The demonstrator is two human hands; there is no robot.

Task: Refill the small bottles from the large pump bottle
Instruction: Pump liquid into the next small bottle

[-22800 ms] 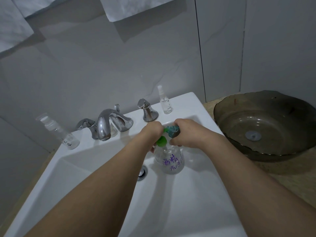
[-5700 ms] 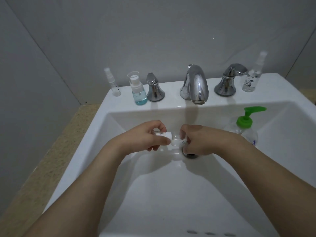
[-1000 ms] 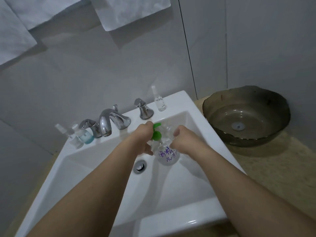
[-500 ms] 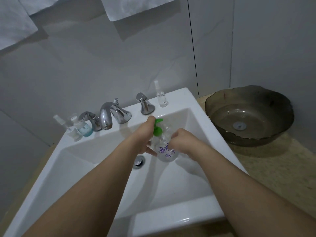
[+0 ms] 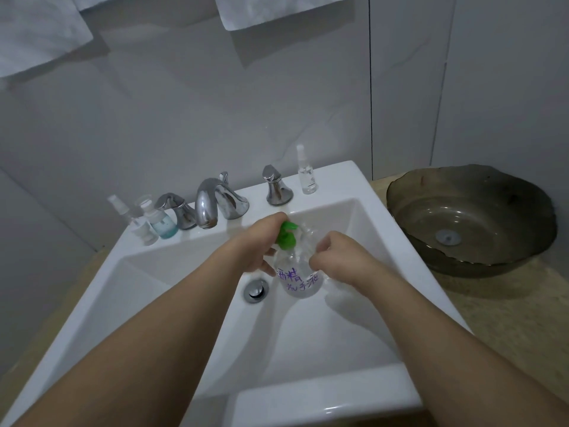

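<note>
The large clear pump bottle (image 5: pixel 297 277) with a green pump head (image 5: pixel 286 237) and purple writing stands in the white sink (image 5: pixel 172 291). My left hand (image 5: pixel 260 243) is curled over the green pump head. My right hand (image 5: pixel 334 257) holds a small clear bottle (image 5: pixel 306 237) right beside the pump's nozzle; its fingers hide most of it. On the sink's back ledge stand a small spray bottle (image 5: pixel 306 171) at the right, and at the left a blue-liquid bottle (image 5: pixel 160 220), a slim clear spray bottle (image 5: pixel 121 208) and a small white bottle (image 5: pixel 143 232).
A chrome faucet (image 5: pixel 212 201) with two handles sits on the back ledge, and the drain (image 5: pixel 255 289) is just left of the pump bottle. A dark glass basin (image 5: pixel 468 217) stands on the counter to the right. White towels (image 5: pixel 271 10) hang on the wall above.
The view has shifted slightly. Both hands stay at the pump bottle; the right hand holds the small bottle a little closer to the green nozzle.
</note>
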